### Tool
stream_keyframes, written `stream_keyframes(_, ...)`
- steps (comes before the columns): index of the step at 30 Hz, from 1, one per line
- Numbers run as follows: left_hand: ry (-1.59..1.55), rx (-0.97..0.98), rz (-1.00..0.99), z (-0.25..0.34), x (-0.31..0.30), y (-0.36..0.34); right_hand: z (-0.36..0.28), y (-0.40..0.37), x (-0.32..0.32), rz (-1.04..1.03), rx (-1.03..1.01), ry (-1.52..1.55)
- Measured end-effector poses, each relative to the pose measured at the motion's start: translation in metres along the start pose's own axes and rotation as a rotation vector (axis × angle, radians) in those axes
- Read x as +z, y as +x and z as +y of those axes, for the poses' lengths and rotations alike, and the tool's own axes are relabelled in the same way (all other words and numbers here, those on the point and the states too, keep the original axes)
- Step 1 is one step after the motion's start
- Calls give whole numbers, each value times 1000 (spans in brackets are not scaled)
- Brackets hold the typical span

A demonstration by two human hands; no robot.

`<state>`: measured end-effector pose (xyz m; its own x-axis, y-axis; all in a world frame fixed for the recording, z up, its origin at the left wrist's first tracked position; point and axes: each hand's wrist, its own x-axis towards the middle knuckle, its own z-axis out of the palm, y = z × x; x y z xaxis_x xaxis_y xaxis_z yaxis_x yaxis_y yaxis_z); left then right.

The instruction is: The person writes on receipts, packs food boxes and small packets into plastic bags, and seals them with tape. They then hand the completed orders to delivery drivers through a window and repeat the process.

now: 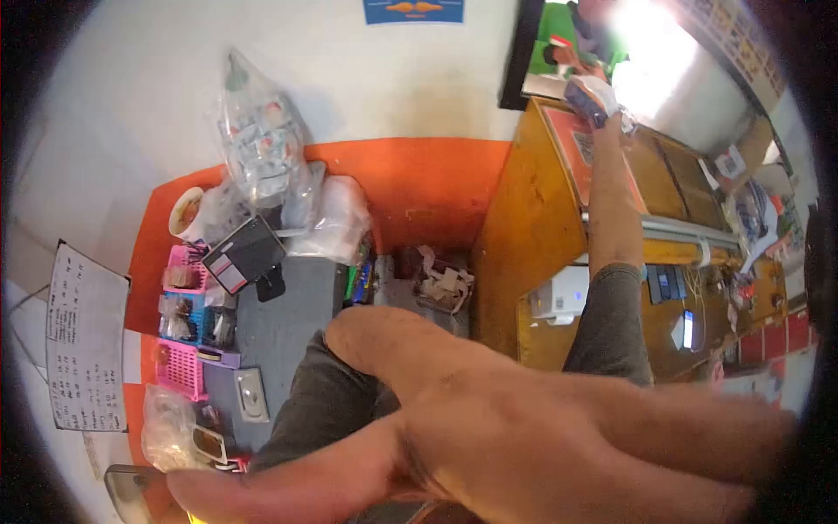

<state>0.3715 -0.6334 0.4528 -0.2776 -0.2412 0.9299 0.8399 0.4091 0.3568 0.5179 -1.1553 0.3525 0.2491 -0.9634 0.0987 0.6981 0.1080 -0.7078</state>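
My left hand [515, 428] is raised close to the camera, with its thumb stretched out to the left. Its other fingers reach to the right and blur; nothing shows in it. My right arm stretches far forward over the wooden counter. At its end my right hand [615, 120] is closed on a dark blue and white packet [587, 100], which I cannot make out exactly. Just beyond the packet, in the opening above the counter, are a co-present person's hand [567, 59] and green clothing.
The wooden counter [541, 201] has a shelf with a white box [559, 295] and a lit phone [689, 329]. On the left, a grey table [301, 306] carries a tablet on a stand [244, 255], a pink basket [181, 369] and plastic bags. A handwritten sheet [87, 341] hangs at far left.
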Motion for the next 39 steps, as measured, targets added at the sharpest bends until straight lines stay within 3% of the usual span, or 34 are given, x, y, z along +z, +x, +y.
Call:
stream_keyframes(1, -7, 3, -2, 3, 2, -7, 7, -3, 15, 305, 91, -11)
stream_keyframes(2, -11, 2, -2, 2, 9, -12, -13, -56, 41, 481, 61, -64)
stream_keyframes(4, -11, 10, 10, 2, 11, -20, -14, -77, 56, 654, 47, -131)
stream_keyframes(8, 35, 10, 38, -1, 13, -25, -2, 0, 9, 454, -177, -409)
stream_keyframes(14, 149, 36, 120, -20, 18, -25, -28, -43, 32, 425, -763, -692)
stream_keyframes(17, 277, 76, 170, -26, 32, -24, -49, -113, 57, 149, -1104, -720)
stream_keyframes(21, 530, 128, 269, -17, 66, -27, -85, -244, 78, -465, -1272, -769)
stream_keyframes(24, 699, 149, 335, -20, 94, -34, -124, -359, 72, -1252, -1146, -714)
stream_keyframes(27, 816, 159, 372, -23, 125, -40, -141, -473, 66, -2121, -817, -489)
stream_keyframes(29, 905, 160, 413, -19, 150, -48, -137, -539, 62, -2492, -617, -262)
stream_keyframes(32, 1073, 187, 554, 6, 212, -78, -101, -610, 77, -2612, -358, -151)
stream_keyframes(35, 1289, 151, 838, 41, 305, -133, 52, -676, 104, -2397, 24, -702)
stream_keyframes(36, 1380, 81, 1026, 48, 343, -153, 113, -708, 93, -2380, 134, -891)
stream_keyframes(37, 1451, 1, 1251, 56, 384, -175, 159, -752, 60, -2530, 91, -1022)
stream_keyframes(38, 1406, -241, 1618, 55, 435, -185, 204, -796, 29, -2691, 33, -1138)
stream_keyframes(39, 1515, -513, 2080, 36, 476, -222, 191, -844, 26, -2720, 144, -1239)
